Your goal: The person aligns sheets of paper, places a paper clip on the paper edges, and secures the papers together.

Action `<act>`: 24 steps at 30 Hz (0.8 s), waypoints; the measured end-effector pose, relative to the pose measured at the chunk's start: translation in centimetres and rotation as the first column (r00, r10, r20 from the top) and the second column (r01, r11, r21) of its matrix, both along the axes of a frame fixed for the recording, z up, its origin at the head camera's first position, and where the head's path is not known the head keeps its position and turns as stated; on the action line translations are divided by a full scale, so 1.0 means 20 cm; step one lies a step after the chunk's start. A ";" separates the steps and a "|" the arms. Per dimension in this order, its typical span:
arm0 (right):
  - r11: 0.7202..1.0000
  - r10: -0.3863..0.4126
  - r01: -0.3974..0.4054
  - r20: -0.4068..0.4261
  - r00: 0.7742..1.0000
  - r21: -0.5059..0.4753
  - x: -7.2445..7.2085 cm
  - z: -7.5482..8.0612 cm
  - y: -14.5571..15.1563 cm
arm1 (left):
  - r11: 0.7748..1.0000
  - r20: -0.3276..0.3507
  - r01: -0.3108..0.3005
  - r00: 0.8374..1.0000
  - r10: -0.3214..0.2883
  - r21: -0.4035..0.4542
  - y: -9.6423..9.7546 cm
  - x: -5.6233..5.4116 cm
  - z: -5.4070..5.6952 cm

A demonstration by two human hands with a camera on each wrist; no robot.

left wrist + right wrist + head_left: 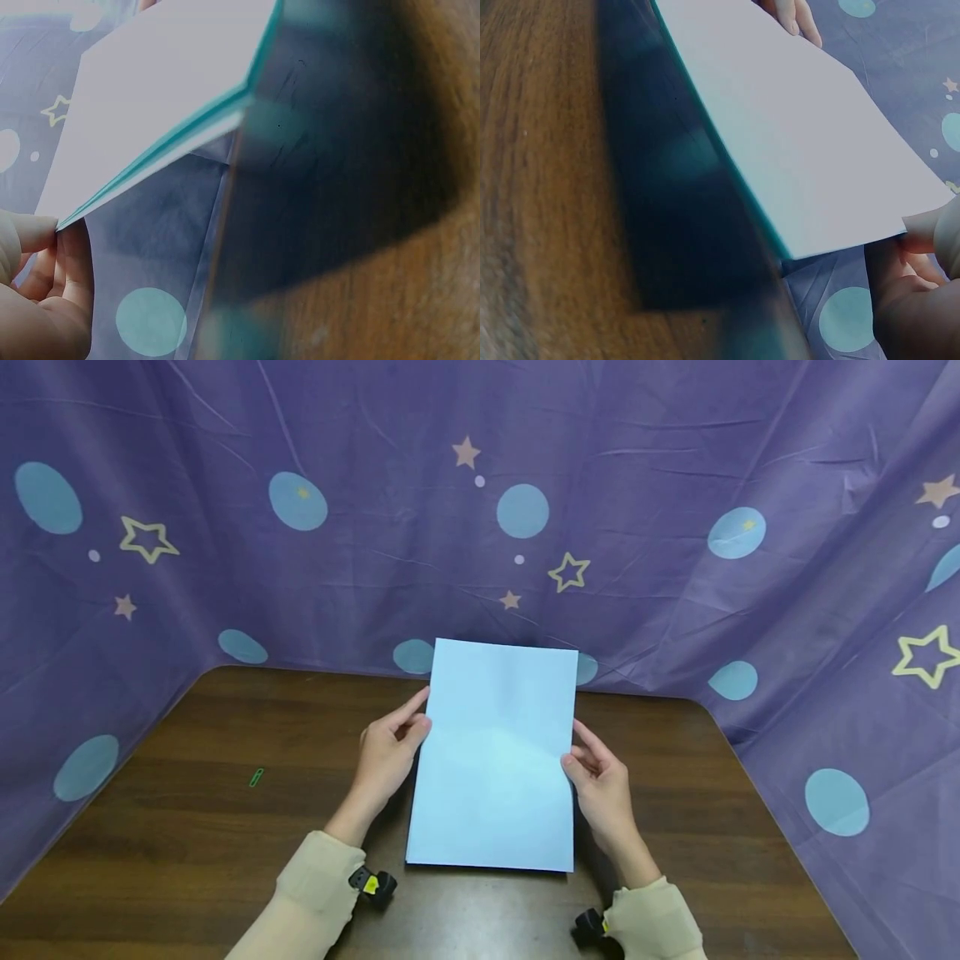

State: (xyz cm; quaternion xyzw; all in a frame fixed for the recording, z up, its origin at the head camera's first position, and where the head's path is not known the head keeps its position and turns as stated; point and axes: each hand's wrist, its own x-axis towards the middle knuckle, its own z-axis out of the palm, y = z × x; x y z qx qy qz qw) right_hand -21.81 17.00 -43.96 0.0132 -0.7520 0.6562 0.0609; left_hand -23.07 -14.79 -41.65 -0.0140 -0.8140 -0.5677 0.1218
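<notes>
Both hands hold a thin stack of light blue paper [495, 760] in front of me, its long sides running away from me. My left hand [388, 747] pinches the left edge between thumb and fingers. At the right edge my right hand [602, 781] pinches it the same way, thumb on top and fingers beneath. The left wrist view shows the paper [165, 90] raised and tilted, with layers fanned a little at the near edge. In the right wrist view the right thumb [924, 229] lies on the sheet's edge. A small green paper clip [257, 777] lies on the table, left of the left hand.
The brown wooden table [150, 852] has rounded far corners. A purple curtain [375, 568] with stars and blue spots hangs around its back and sides. Dark wrist cameras [375, 887] sit at both sleeves. The paper casts a shadow on the table.
</notes>
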 end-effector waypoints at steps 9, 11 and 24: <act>1.000 -0.003 0.002 -0.031 1.000 -0.015 0.00 0.01 0.00 | 1.000 -0.007 -0.004 1.000 0.004 -0.001 0.00 0.00 0.00; 1.000 -0.003 0.002 -0.033 0.999 -0.018 0.00 0.01 0.00 | 1.000 -0.010 -0.004 1.000 0.004 -0.004 0.00 0.00 0.00; 1.000 -0.007 0.007 -0.055 0.998 0.002 0.01 0.00 0.00 | 1.000 0.044 0.017 0.999 -0.016 -0.007 -0.01 0.00 -0.01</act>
